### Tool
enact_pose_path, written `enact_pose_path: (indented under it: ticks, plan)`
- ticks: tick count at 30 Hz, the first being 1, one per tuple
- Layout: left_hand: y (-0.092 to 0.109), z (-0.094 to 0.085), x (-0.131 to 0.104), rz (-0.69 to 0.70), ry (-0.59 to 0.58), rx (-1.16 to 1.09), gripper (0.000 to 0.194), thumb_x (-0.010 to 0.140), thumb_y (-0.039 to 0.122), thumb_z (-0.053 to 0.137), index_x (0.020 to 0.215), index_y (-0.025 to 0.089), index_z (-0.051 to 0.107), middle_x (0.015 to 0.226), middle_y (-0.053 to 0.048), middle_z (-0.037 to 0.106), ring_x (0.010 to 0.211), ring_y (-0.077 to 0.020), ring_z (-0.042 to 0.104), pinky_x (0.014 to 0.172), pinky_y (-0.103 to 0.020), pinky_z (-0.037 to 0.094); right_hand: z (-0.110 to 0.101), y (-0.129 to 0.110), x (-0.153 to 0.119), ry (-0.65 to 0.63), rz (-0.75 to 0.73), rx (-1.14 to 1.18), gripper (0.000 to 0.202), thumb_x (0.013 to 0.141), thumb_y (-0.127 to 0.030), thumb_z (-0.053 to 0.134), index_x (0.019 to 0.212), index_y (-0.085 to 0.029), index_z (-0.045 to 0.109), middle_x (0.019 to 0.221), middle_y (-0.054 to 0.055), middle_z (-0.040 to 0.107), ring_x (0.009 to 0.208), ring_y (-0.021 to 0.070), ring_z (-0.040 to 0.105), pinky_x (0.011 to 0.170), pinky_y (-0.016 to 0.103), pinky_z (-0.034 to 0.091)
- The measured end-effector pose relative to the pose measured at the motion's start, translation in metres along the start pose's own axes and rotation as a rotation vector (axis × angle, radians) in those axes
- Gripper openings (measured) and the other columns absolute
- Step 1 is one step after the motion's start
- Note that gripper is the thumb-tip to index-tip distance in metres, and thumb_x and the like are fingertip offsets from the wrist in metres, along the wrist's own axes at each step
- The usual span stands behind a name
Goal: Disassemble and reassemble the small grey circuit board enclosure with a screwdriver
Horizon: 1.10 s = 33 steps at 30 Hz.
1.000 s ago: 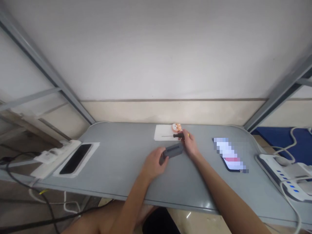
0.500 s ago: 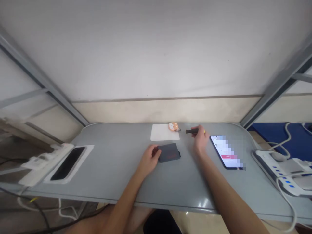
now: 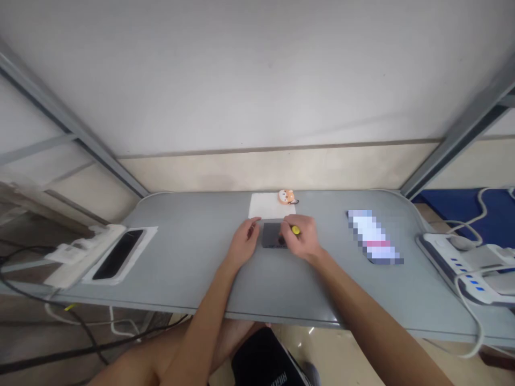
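A dark grey flat rectangular case lies on the grey desk between my hands, small lettering along its near edge. My left hand rests just left of it, fingers loosely curved and holding nothing. Over the case's right part, my right hand is closed around a screwdriver. Only the yellow end and a bit of the dark handle show; its tip is hidden by the hand. Behind the case are a white sheet of paper and an orange-and-white animal-face trinket with a small dark loop.
To the right lies a lit phone, partly blurred out. Beyond it is a white power strip with cables. At left, a dark phone lies on white paper beside another power strip. A wall bounds the desk's back.
My right hand has come left with the screwdriver, from beside the phone to over the case. My left hand has let go of the case, whose visible lettering now looks different. The view shifted slightly.
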<state>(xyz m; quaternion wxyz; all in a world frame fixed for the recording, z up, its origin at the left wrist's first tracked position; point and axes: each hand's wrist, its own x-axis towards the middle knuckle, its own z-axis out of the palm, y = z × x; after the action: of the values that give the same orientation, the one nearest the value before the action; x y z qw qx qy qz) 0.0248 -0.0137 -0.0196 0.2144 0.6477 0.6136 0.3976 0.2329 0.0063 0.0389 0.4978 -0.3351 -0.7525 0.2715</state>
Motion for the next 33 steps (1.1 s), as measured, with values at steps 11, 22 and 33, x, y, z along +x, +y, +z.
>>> enact_pose_path:
  ticks: [11, 22, 33]
  plan:
    - [0.014, -0.004, -0.01, 0.137, 0.003, 0.027, 0.024, 0.098, 0.024, 0.055, 0.118, 0.021, 0.068, 0.1, -0.004, 0.064, 0.078, -0.0144, 0.057, 0.076, -0.029, 0.052, -0.002, -0.003, -0.004, 0.081, 0.054, 0.021, 0.039, 0.087, -0.03, 0.045, 0.049, -0.023, 0.048, 0.05, 0.001, 0.051, 0.052, 0.0152, 0.047, 0.059, 0.031, 0.035]
    - [0.027, -0.006, -0.022, 0.314, 0.088, 0.152, 0.019, 0.097, 0.029, 0.06, 0.112, 0.024, 0.07, 0.118, -0.009, 0.061, 0.112, -0.0219, 0.063, 0.102, -0.039, 0.052, -0.028, 0.01, 0.008, 0.046, 0.133, -0.014, 0.034, 0.081, -0.028, 0.046, 0.047, -0.021, 0.047, 0.046, -0.001, 0.042, 0.05, 0.0131, 0.039, 0.056, 0.03, 0.029]
    - [0.038, 0.016, -0.028, 0.576, -0.172, 0.329, 0.027, 0.1, 0.046, 0.062, 0.112, 0.025, 0.075, 0.104, -0.009, 0.069, 0.099, -0.0223, 0.066, 0.094, -0.041, 0.054, -0.027, 0.02, 0.016, 0.316, 0.28, 0.269, 0.039, 0.082, -0.034, 0.048, 0.045, -0.022, 0.052, 0.047, 0.002, 0.045, 0.051, 0.0153, 0.042, 0.053, 0.031, 0.029]
